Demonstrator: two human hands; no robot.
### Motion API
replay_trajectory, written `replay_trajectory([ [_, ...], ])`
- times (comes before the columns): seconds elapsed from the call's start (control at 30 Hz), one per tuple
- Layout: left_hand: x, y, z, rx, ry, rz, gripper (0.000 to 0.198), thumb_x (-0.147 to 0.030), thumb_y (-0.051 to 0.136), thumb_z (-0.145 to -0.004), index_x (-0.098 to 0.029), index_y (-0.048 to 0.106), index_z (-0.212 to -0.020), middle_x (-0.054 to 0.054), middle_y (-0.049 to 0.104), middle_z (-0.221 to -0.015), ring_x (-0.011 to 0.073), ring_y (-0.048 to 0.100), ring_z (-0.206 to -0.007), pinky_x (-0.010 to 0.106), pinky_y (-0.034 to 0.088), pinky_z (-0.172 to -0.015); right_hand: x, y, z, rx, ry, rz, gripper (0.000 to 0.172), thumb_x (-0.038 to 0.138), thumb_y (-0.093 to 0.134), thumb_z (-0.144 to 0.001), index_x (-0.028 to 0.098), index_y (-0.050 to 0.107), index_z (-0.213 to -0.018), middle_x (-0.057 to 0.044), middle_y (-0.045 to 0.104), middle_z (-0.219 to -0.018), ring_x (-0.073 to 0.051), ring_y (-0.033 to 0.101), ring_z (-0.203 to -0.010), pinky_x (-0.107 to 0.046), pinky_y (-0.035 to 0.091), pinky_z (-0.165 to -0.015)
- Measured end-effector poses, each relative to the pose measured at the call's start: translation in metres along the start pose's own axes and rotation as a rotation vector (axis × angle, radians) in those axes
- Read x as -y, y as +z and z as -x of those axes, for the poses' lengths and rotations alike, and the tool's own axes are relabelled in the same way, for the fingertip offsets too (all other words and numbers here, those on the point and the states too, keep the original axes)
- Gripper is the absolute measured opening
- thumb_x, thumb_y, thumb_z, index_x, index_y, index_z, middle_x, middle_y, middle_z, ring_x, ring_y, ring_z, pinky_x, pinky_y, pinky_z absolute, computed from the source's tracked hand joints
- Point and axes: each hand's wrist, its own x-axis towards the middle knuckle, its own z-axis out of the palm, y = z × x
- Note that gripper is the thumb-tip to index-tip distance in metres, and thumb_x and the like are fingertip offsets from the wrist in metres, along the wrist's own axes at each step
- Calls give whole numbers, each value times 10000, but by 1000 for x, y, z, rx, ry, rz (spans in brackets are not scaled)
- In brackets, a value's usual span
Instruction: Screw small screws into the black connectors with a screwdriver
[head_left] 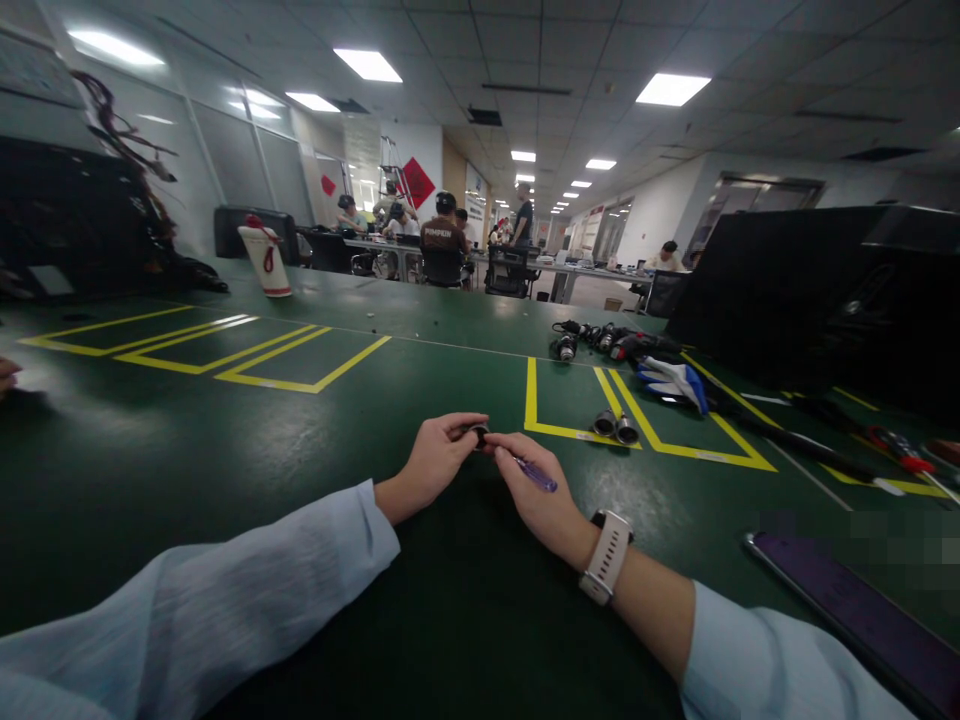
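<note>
Over the green table (247,470), my left hand (433,462) pinches a small round metal part with a dark inside (479,434) between thumb and fingers. Close beside it, my right hand (541,505) is closed around a small screwdriver with a clear purple handle (540,477). The handle points back toward my wrist, and my fingers hide the screwdriver's tip. Whether the tip touches the round part I cannot tell. Two metal cylindrical fittings (626,430) lie to the right, on the yellow tape outline.
Cabled connectors (566,346) and a blue-and-white glove (671,382) lie at the back right. A red-handled screwdriver (904,450) and a phone (847,610) lie further right. A paper cup (266,260) stands back left. Another person's hand (7,372) shows at the left edge.
</note>
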Motion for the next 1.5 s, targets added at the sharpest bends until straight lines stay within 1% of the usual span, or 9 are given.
replay_trajectory([
  [0.2,-1,1,0,-36,-19,-7,309,-153,558,-723,-126,649,-1018,87,683,-1034,197,657,-889,340,535,-828,-1,0,0,-25,-29,23,247,175,475,-845,216,656,-1009,-51,639,-903,-159,602,-854,-305,466,-791],
  [0.4,-2,0,2,-24,-20,-25,309,-168,571,-730,-124,644,-1027,86,679,-1043,192,656,-886,331,538,-820,-1,0,0,-17,-17,7,244,190,475,-847,217,656,-1008,-52,640,-919,-160,604,-873,-306,465,-806],
  [0.67,6,-1,-1,-11,-34,13,263,-166,567,-733,-139,651,-980,64,693,-980,182,659,-848,329,549,-786,-3,1,0,-14,-15,16,238,221,481,-842,215,663,-995,-54,643,-902,-167,603,-853,-317,468,-797],
  [0.83,6,-4,-9,-69,-52,18,340,-179,596,-708,-135,626,-1043,90,665,-1067,211,632,-947,368,511,-857,-2,-2,0,-24,97,9,226,252,495,-831,213,668,-971,-53,657,-903,-174,602,-825,-321,475,-757],
  [1.0,13,-19,-26,-136,-119,44,420,-186,561,-727,-102,581,-1139,139,622,-1150,236,594,-1037,402,457,-920,-4,-2,0,-86,242,-30,239,280,507,-811,186,668,-961,-64,664,-900,-179,595,-800,-318,474,-704],
  [1.13,20,-26,-33,-121,-103,35,402,-178,593,-701,-111,609,-1096,124,624,-1151,231,583,-1058,394,440,-942,-12,0,-1,-140,304,-92,246,300,528,-785,163,669,-931,-71,666,-880,-187,589,-791,-317,462,-673],
  [1.27,21,-27,-33,-123,-87,52,365,-173,643,-671,-111,642,-1031,115,654,-1094,219,605,-1019,383,440,-948,-14,0,-1,-156,357,-135,247,299,544,-763,158,666,-925,-65,664,-858,-179,585,-760,-308,447,-653],
  [1.4,16,-24,-30,-141,-119,141,407,-241,645,-698,-100,612,-1079,120,680,-1011,223,637,-942,405,496,-877,-11,-2,-2,-142,374,-174,223,290,551,-756,158,659,-900,-57,655,-838,-168,576,-742,-293,438,-640],
  [1.5,14,-21,-26,-80,-45,91,462,-235,672,-668,-120,591,-1108,111,660,-1049,221,618,-980,412,468,-917,-8,-3,-2,-169,367,-232,171,271,549,-759,172,626,-877,-31,637,-791,-153,572,-715,-280,439,-634],
])
